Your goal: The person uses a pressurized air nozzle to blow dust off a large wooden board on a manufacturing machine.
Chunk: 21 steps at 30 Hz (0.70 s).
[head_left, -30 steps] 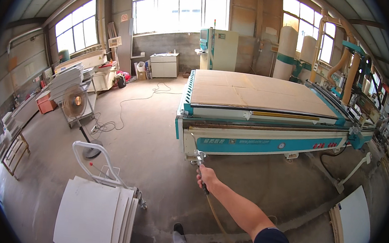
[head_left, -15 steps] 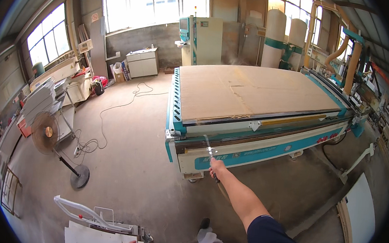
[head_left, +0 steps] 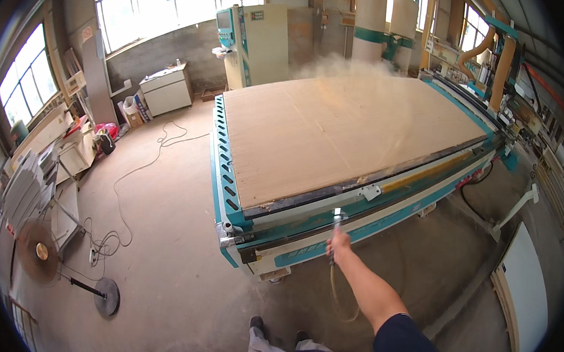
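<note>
My right hand (head_left: 339, 244) is closed around an air blow gun (head_left: 339, 215), its silvery front end pointing away from me. A thin hose (head_left: 334, 291) hangs from it in a loop toward the floor. Just beyond the gun lies the long side of a large CNC router table (head_left: 230, 166), white and teal, with slots along its left end. Its brown flat bed (head_left: 311, 135) carries some dust and crumbs near the front edge. A cloud of dust (head_left: 360, 80) hangs over the far part of the bed. My left hand is out of view.
A standing fan (head_left: 42, 251) is at the left, near a cable (head_left: 121, 227) looped on the floor. White boards (head_left: 526, 284) lean at the right. Behind the machine stand a control cabinet (head_left: 268, 44) and dust collector bags (head_left: 370, 15); a white cabinet (head_left: 167, 89) is by the wall.
My right hand has swung the blow gun rightward along the table's side. A dust cloud has risen over the bed, and the crease of debris there has thinned. My left hand has left the view.
</note>
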### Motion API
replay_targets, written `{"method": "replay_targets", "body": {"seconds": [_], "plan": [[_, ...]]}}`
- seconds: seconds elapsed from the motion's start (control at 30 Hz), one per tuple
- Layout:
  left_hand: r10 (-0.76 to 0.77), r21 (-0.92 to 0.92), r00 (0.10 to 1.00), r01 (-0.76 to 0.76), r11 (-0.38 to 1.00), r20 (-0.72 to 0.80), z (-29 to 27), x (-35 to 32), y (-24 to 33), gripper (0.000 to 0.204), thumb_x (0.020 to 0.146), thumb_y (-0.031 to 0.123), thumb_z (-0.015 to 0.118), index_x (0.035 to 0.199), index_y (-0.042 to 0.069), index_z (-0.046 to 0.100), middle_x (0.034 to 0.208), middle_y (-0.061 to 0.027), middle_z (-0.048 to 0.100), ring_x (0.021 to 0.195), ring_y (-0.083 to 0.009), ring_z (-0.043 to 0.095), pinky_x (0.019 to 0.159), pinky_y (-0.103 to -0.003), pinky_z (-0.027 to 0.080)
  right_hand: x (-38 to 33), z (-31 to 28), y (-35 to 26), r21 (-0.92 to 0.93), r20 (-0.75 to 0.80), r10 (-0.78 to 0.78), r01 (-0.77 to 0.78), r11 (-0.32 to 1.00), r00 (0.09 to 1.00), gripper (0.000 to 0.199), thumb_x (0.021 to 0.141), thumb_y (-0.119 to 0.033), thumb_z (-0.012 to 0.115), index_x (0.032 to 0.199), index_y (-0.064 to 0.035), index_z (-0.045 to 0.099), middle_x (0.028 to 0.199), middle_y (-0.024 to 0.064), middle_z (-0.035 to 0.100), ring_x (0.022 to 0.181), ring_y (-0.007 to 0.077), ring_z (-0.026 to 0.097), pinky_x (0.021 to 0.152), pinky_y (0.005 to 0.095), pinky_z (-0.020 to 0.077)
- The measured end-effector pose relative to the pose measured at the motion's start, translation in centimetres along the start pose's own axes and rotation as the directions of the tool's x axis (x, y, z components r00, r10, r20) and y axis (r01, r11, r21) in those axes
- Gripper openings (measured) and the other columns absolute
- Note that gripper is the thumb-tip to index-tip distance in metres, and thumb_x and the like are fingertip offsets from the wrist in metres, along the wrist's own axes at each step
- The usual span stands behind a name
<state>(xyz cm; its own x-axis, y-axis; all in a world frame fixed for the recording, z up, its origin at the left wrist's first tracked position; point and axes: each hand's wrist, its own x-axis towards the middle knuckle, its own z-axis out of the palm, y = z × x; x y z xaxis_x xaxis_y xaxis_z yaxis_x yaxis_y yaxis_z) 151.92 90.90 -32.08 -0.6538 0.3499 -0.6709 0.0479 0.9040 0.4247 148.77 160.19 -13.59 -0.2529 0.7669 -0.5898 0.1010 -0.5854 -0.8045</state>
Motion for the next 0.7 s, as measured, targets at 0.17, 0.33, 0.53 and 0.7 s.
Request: {"method": "replay_targets", "body": {"seconds": [0.17,0.33,0.53,0.7], "plan": [[0.161,-0.012,0.986,-0.161,0.987,-0.049,-8.2,12.8,1.8,0.025,0.079,0.025,0.052,0.089,0.005,0.063,0.078,-0.0186,0.063,0.073,-0.0333,0.06,0.065,-0.042,0.047,-11.4,6.7,5.6,-0.442,0.522,0.228,0.032,0.897,0.822,0.031,0.092,-0.033,0.044,0.096,-0.0043,0.055,0.067,0.0081,0.054,0.043,0.015,0.048,0.036,0.0301,0.0398],[0.383,-0.054,0.881,-0.412,0.909,-0.276,-21.1,25.8,5.9,0.029,0.079,0.025,0.054,0.092,0.001,0.063,0.07,-0.0157,0.061,0.062,-0.0252,0.056,0.059,-0.038,0.046,-5.3,2.9,2.7,-0.052,0.025,0.154,-0.152,0.987,0.988,0.036,0.094,-0.042,0.038,0.096,-0.0087,0.05,0.065,0.0052,0.05,0.043,0.0133,0.045,0.037,0.0282,0.038],[0.217,-0.137,0.97,-0.231,0.963,-0.112,-25.1,30.9,14.9,0.041,0.082,0.029,0.052,0.105,-0.004,0.06,0.088,-0.0157,0.065,0.081,-0.0213,0.06,0.073,-0.036,0.048,-3.6,-1.8,-1.4,-0.17,-0.135,-0.001,-0.022,0.985,0.991,0.035,0.094,-0.04,0.039,0.088,-0.0077,0.05,0.065,0.0057,0.051,0.041,0.0137,0.045,0.035,0.0296,0.0384],[0.32,-0.096,0.94,-0.31,0.946,0.117,-22.0,29.7,28.0,0.047,0.083,0.033,0.056,0.111,-0.004,0.058,0.099,-0.0187,0.065,0.093,-0.0238,0.061,0.082,-0.036,0.047,0.7,-1.8,-5.4,-0.277,-0.145,-0.132,0.088,0.957,0.981,0.033,0.094,-0.036,0.039,0.089,-0.0051,0.051,0.065,0.0063,0.052,0.04,0.0139,0.045,0.033,0.0299,0.0378]]}}
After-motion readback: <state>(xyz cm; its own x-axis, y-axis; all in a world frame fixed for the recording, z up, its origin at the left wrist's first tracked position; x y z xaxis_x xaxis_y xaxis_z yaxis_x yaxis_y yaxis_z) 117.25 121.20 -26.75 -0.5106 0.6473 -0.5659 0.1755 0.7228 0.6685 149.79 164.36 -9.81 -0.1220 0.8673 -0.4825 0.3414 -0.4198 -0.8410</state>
